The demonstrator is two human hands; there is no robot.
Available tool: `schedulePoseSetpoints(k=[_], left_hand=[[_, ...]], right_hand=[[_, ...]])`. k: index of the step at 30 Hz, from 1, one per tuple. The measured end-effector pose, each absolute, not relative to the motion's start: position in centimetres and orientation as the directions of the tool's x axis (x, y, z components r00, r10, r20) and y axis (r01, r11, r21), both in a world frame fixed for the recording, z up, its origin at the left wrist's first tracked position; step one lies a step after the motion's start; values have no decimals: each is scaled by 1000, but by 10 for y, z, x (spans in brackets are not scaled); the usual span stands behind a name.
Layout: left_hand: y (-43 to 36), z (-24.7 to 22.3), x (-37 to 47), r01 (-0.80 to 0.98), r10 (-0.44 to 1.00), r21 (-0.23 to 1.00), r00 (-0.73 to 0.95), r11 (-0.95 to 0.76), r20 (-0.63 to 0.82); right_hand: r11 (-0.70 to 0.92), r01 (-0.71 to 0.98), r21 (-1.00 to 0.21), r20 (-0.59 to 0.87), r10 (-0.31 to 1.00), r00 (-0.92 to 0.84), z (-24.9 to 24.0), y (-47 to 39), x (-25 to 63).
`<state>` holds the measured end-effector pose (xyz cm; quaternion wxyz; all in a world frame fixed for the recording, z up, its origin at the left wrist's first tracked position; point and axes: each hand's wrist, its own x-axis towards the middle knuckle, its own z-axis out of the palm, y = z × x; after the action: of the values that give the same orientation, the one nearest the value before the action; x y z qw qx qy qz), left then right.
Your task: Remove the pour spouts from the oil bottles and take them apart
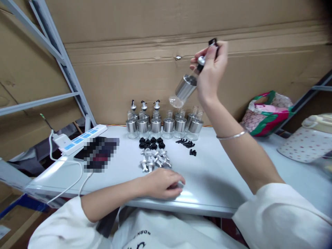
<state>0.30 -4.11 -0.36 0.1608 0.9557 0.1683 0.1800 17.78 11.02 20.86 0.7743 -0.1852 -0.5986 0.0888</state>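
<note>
High over the table, my right hand [211, 69] grips a glass bottle with a steel sleeve [186, 87] by its neck and pourer top; the bottle tilts, its base toward the lower left. My left hand [164, 182] rests at the table's front edge, fingers curled but apart, holding nothing. Beyond it lie silver pourer pieces [155, 159], then black stoppers [151, 143]. Small black strips [185, 143] and small black caps [192, 152] lie to their right. Steel-sleeved bottles [156, 128] stand at the back; three behind carry pourers [144, 105].
A white power strip [84, 139] with cables and a pixelated dark object [100, 154] occupy the table's left side. At the right are a colourful bag [267, 114] and a dotted white container [306, 141]. Cardboard [124, 79] stands behind, with a metal frame [64, 65] at left.
</note>
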Motion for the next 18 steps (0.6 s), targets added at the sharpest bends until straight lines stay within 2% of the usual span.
schedulePoseSetpoints(k=[2,5,6,8,10,13,18], left_hand=[[-40,-6,0,235,413,417,812,-878,413],[-40,-12,-1,119,319,304,537,-945,781],[-40,-14,-1,101,279,262,441,-960,853],[-39,-18,2,81,270,258,330,-963,905],[-38,-19,6,61,316,313,311,-948,896],[-39,-17,10,38,437,452,340,-891,833],[-49,-6,9,56,707,779,463,-625,534]], right_hand=[[915,-71,-397,889,402,218,201,74,179],[827,-207,-522,837,544,61,173,26,178],[773,-244,-586,796,605,8,161,12,178],[644,-270,-716,687,718,-108,139,-9,176],[534,-289,-794,594,784,-183,123,-24,172],[440,-287,-851,514,809,-286,110,-37,163],[361,-300,-883,461,788,-408,101,-47,150]])
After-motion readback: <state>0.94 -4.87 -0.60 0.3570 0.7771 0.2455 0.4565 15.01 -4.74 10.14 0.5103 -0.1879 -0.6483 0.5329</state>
